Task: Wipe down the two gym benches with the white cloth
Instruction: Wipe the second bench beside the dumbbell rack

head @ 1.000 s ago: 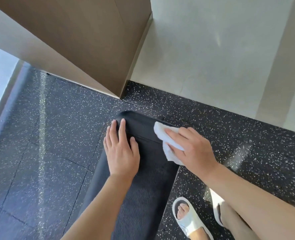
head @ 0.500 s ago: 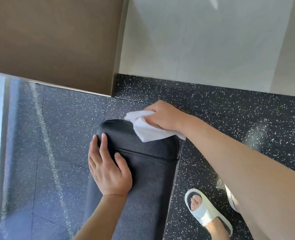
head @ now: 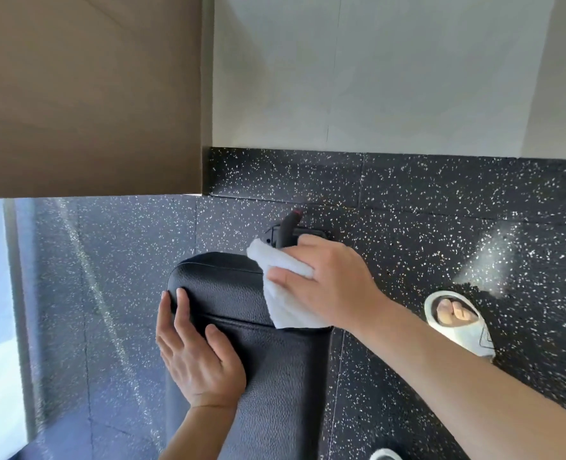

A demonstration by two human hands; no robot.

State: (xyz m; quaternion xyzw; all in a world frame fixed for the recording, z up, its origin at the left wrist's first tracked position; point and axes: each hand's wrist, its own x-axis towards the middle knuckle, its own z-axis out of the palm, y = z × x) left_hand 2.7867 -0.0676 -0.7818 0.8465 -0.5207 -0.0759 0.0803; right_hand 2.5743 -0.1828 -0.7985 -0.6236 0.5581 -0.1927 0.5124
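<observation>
While the left hand (head: 199,358), fingers spread, steadies the bench (head: 228,293), the right hand (head: 328,287) presses the cloth (head: 283,287) at its 2 o'clock corner.

The right hand (head: 324,287) has carried the white cloth (head: 283,287) from the far end of the bench (head: 268,376) back onto the right corner of its end pad, where a second ago it wiped the right edge nearer the person. The left hand (head: 195,356) has slid toward the left edge of the bench, its fingers now over the rim. The view has tilted, so a black handle with a red tip (head: 290,229) now shows beyond the bench end. The white sandal (head: 461,323) now appears farther right.
</observation>
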